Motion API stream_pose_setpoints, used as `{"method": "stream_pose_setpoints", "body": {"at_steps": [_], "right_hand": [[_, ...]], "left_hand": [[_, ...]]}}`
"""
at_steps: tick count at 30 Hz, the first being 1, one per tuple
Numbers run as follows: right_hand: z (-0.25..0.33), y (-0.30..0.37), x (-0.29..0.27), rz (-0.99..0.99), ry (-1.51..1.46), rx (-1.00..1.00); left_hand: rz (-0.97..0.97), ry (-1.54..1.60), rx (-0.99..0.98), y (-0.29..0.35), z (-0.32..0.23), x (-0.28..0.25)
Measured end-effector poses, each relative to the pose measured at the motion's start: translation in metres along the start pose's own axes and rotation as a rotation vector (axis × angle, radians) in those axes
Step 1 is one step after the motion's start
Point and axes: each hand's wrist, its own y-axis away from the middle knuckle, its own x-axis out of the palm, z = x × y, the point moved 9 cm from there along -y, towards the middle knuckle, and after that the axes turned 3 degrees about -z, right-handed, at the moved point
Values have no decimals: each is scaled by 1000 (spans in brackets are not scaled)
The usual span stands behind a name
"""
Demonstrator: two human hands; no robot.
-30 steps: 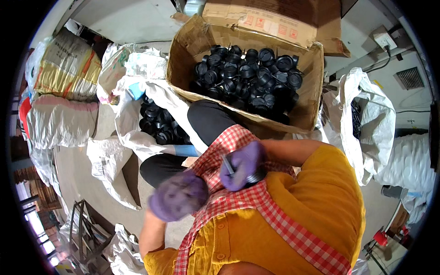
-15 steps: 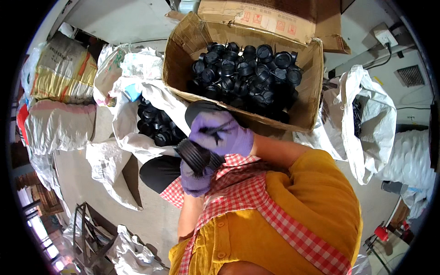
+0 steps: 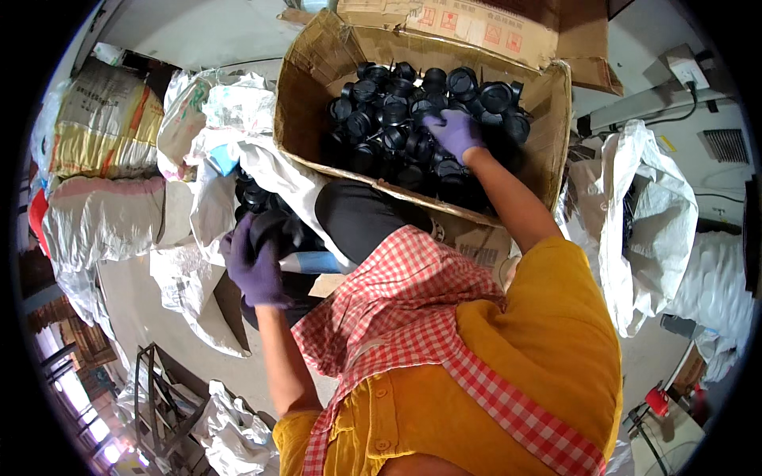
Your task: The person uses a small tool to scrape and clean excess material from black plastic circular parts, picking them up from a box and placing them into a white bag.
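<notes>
My right hand (image 3: 456,132), in a purple glove, reaches into a cardboard box (image 3: 559,135). Its fingers stretch over a heap of round black plastic parts (image 3: 394,111) and touch them. The fingertips are partly hidden among the pieces. My left hand (image 3: 258,266), also gloved in purple, is at the left beside my knee. Its fingers curl around a dark black plastic part (image 3: 278,230), whose outline is blurred. Just beyond it, a white woven sack (image 3: 282,170) stands with its mouth spread, and more black parts (image 3: 252,194) show inside.
Another white sack (image 3: 655,214) stands to the right of the box. Stacked full bags (image 3: 103,214) line the far left. A metal frame (image 3: 155,404) is on the floor at lower left. My checked apron (image 3: 405,278) covers my lap.
The hands have parted from the ribbed black part they held together over my lap. My right hand moved forward into the box; my left went left toward the sack.
</notes>
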Motion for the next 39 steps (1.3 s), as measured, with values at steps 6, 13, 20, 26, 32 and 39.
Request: {"method": "stream_pose_setpoints", "body": {"at_steps": [6, 13, 20, 26, 32, 39], "right_hand": [[-110, -76, -5, -416, 227, 114], [-172, -124, 43, 19, 287, 274], [-145, -72, 54, 247, 223, 208], [-88, 22, 20, 121, 35, 105], [17, 88, -64, -53, -98, -86], [185, 196, -77, 315, -265, -927]], "left_hand": [[237, -585, -247, 28, 78, 17], [409, -619, -318, 58, 85, 36], [453, -550, -5, 48, 62, 61], [443, -210, 54, 33, 1, 74], [558, 360, -65, 44, -30, 111], [760, 809, -514, 65, -54, 118]]}}
